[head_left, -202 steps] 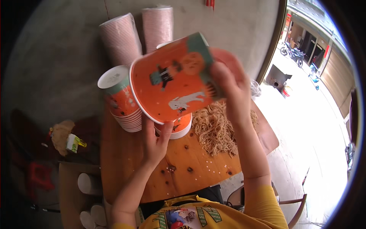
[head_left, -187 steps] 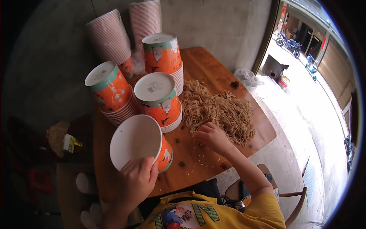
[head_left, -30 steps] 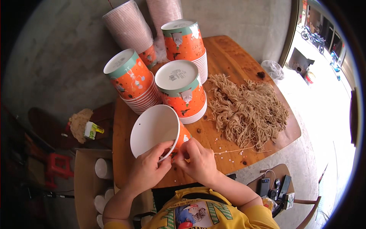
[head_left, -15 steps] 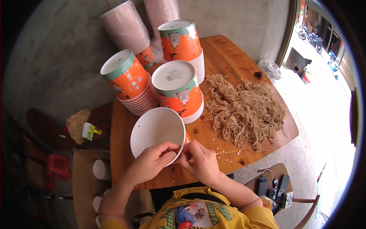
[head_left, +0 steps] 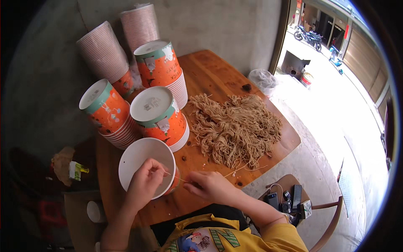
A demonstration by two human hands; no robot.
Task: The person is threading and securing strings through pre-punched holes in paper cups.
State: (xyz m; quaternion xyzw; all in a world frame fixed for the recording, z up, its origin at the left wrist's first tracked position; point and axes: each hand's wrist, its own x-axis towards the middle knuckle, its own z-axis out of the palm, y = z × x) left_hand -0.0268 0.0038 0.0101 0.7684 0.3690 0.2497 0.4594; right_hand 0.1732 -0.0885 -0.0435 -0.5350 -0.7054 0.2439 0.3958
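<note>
A white-lined paper bucket (head_left: 133, 157) with an orange outside stands mouth up at the table's near left. A small dark hole shows in its left wall. My left hand (head_left: 147, 178) is over the bucket's mouth, fingers closed in a pinch on a thin tan cord (head_left: 178, 178). Just outside the right wall, my right hand (head_left: 210, 185) is closed on the same cord. The cord spans the gap between them at the right rim; I cannot tell whether it passes through the wall or over the edge. A heap of loose tan cords (head_left: 239, 130) lies to the right.
Upside-down stacks of orange-and-green buckets (head_left: 156, 113) stand right behind the open one. Wrapped stacks (head_left: 103, 52) lean by the wall. A cardboard box (head_left: 77, 214) with white cups is at lower left. A stool (head_left: 289, 185) holding small electronics stands right of the table.
My hands have moved apart, the left over the bucket's mouth and the right outward, with the cord now stretched between them. The view has shifted, so the table sits farther left.
</note>
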